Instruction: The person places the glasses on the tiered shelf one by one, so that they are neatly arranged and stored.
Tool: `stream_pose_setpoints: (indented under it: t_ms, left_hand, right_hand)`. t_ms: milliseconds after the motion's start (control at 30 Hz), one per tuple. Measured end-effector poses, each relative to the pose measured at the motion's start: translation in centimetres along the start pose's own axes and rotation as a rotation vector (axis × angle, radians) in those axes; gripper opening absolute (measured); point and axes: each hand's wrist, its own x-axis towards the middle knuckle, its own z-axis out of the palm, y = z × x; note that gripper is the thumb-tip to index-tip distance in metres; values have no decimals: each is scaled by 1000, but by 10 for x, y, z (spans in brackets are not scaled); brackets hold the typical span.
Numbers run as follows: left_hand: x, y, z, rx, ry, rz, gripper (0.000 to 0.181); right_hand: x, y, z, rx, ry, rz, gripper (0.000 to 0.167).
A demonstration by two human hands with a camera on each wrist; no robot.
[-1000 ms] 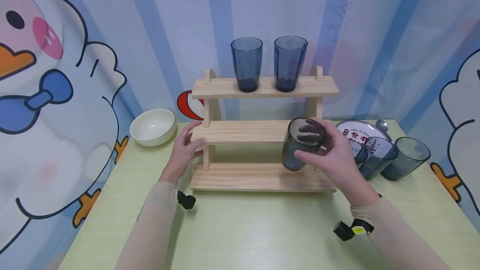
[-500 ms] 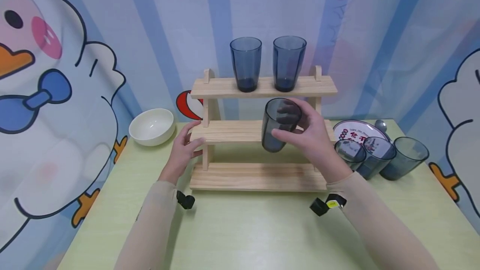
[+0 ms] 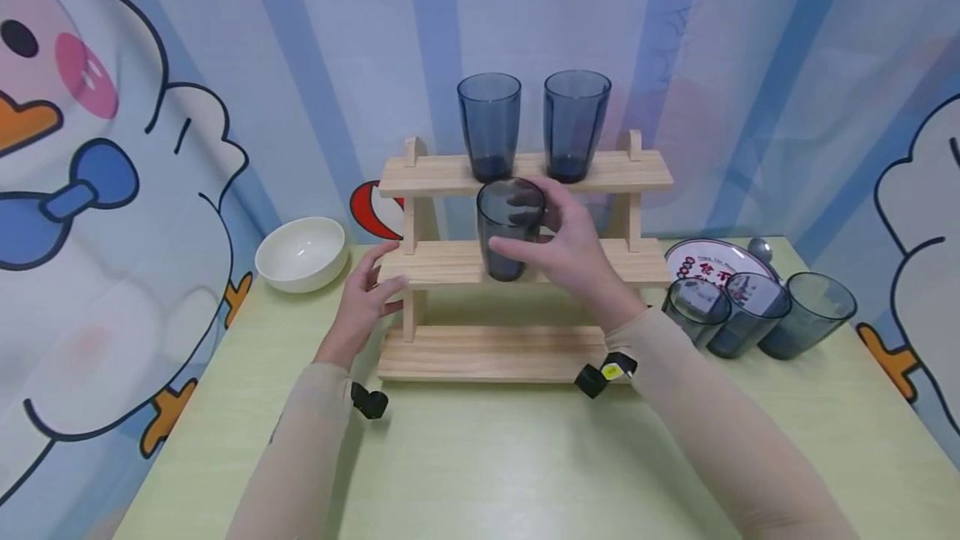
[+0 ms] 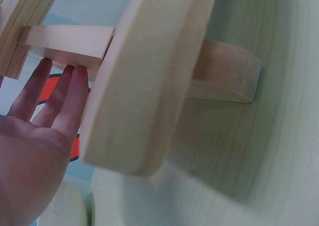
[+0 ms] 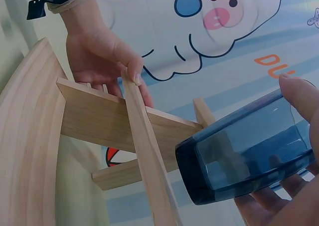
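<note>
My right hand grips a blue-tinted drinking glass, thumb at the front and fingers round the far side. The glass is nearly upright, in front of and over the middle board of a three-tier wooden rack. In the right wrist view a slanted gap-side look at the glass's base does not show it resting on the board. My left hand holds the middle board's left end: the thumb lies on the board's edge, the fingers touch the side upright. Two similar glasses stand upright on the top board.
Several more tinted glasses stand right of the rack, in front of a patterned plate and a spoon. A white bowl sits at the left. A printed cloth hangs close behind the table.
My right hand has carried the glass left and up, from the rack's right side to the middle board's centre-left. The left hand has stayed on the rack.
</note>
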Motion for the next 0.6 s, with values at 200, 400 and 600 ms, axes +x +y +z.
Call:
stream_pose_setpoints:
  t_ms: [200,400,600]
  left_hand:
    - [3,-3,-1,-17,-2,-7,61]
    - [1,-3,-1,-15,0,-1,60]
    - [1,-2,-1,-9,1,4,60]
  right_hand:
    - [10,6,9,7,-7,-7,76]
    - [15,12,11,-5,-2,1,75]
    - [19,15,12,-14,8,43,76]
